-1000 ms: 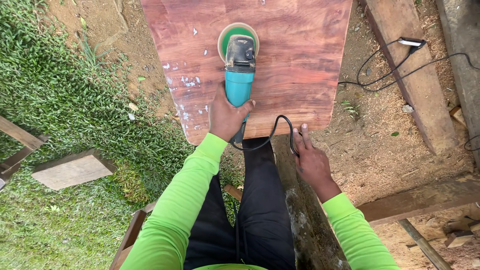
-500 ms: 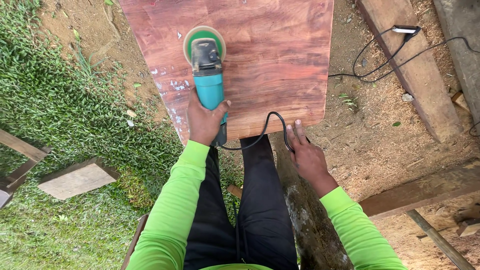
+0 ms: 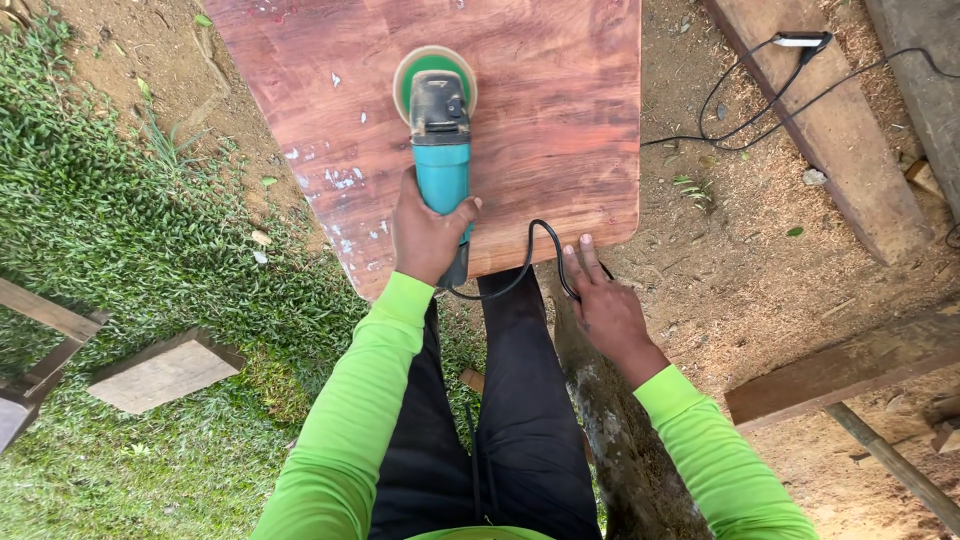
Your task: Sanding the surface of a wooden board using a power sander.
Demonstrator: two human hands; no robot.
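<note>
Head view | your left hand (image 3: 428, 232) clenched around the teal sander (image 3: 441, 150), long axis running straight away from you on the reddish board (image 3: 560, 110) | your right hand (image 3: 603, 305) open, flat by the board's near edge, touching the black cord (image 3: 540, 250)

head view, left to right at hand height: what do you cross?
Grass → left hand gripping the teal sander on the reddish wooden board → black cord → right hand at the board's near edge → sawdust-strewn ground → wooden beam.
</note>
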